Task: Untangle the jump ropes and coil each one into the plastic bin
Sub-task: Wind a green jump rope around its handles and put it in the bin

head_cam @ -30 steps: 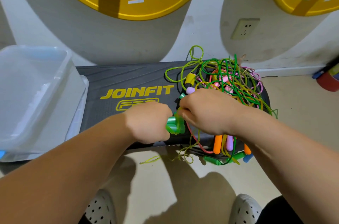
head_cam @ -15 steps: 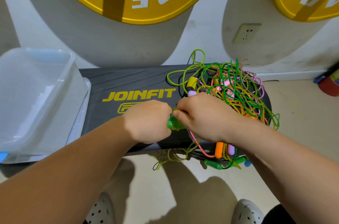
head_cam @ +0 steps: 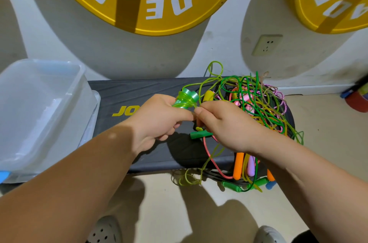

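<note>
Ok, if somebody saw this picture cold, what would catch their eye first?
The bright tangle of green, yellow, pink and orange jump ropes heaped on the right end of the black step platform. Just left of it, the left hand grips a coiled translucent green rope while the right hand pinches the same rope. A clear plastic bin sits at far left.

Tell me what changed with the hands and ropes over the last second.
The left hand, gripping the coiled green rope, lifted it up and away from the front edge of the step platform. The right hand followed, pinching its loose strand. The tangled ropes and plastic bin stayed put.
</note>
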